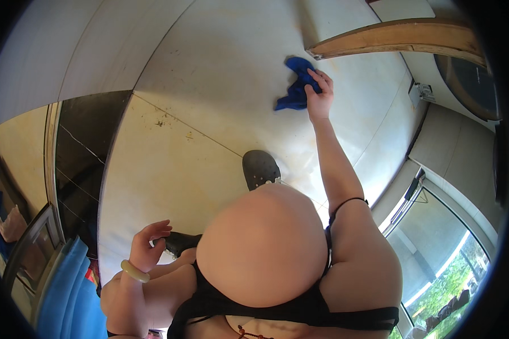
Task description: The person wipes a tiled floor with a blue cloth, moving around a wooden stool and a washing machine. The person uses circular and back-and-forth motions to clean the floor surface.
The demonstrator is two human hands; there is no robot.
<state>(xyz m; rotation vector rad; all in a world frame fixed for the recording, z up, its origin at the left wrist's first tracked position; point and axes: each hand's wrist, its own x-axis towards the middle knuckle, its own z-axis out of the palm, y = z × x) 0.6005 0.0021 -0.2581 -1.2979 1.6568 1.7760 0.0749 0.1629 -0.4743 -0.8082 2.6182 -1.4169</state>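
My right hand (321,96) presses a crumpled dark blue cloth (297,87) on the pale tiled floor (220,84), its fingers curled over the cloth's right side. Past the fingertips, part of the cloth lies spread to the left. My left hand (149,242) is held low at the left over my bent leg, fingers apart, holding nothing. A pale bangle (135,271) is on that wrist. Behind its fingertips shows one dark clog (182,243); the other dark clog (261,169) rests on the floor in the middle.
A wooden door edge (398,37) juts in at the top right, its corner close to the cloth. Small dark crumbs (160,123) lie near a tile joint. A dark stone threshold (89,148) and a blue curtain (65,292) are at the left, a window (441,254) at the right.
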